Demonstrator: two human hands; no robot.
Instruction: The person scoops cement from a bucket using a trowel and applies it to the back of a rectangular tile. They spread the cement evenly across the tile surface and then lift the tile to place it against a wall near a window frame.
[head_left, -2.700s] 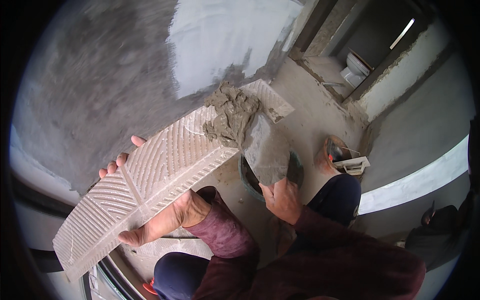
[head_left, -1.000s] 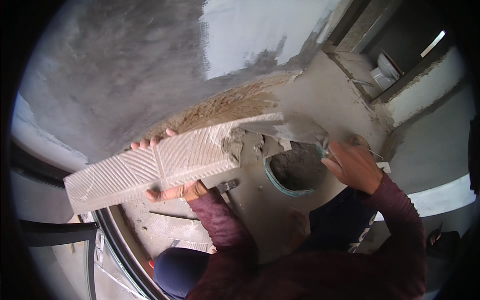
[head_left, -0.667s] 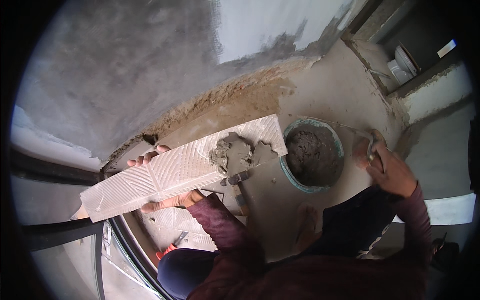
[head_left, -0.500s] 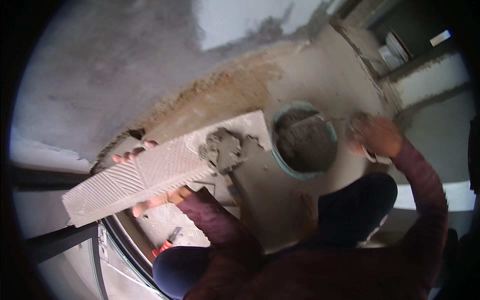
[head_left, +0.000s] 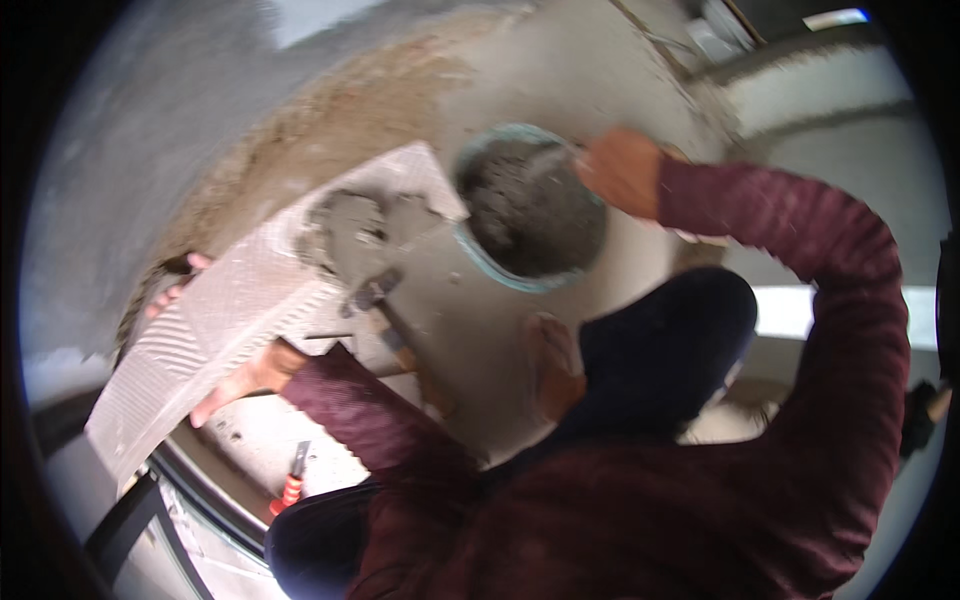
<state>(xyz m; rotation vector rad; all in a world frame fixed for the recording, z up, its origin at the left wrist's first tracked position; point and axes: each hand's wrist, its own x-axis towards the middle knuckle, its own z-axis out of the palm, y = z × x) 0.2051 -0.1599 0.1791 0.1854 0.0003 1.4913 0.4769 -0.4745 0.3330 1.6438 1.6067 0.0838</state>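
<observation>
My left hand point(head_left: 250, 374) supports a long pale tile point(head_left: 225, 290) from beneath, its fingertips curled over the far edge. The tile's ribbed back faces up, and it slants from lower left to upper right. A lump of wet grey mortar point(head_left: 350, 232) sits toward its right end. My right hand point(head_left: 622, 172) is closed at the right rim of a teal bucket point(head_left: 532, 286) that contains grey mortar point(head_left: 530, 215). It grips a trowel, whose blurred blade point(head_left: 547, 160) reaches into the bucket; the fingers cover the handle. The tile's right corner comes up against the bucket's left rim in view.
A hammer point(head_left: 402, 348) lies on the floor between the tile and my bare foot point(head_left: 556, 366). A red-handled tool point(head_left: 291, 487) rests on a pale slab near my left knee. The grey wall point(head_left: 170, 130) rises at left. White items point(head_left: 718, 35) stand at the upper right.
My right hand has moved left to the bucket's rim with the trowel. The view has shifted, so the tile and bucket appear farther left and higher. My left hand still holds the tile.
</observation>
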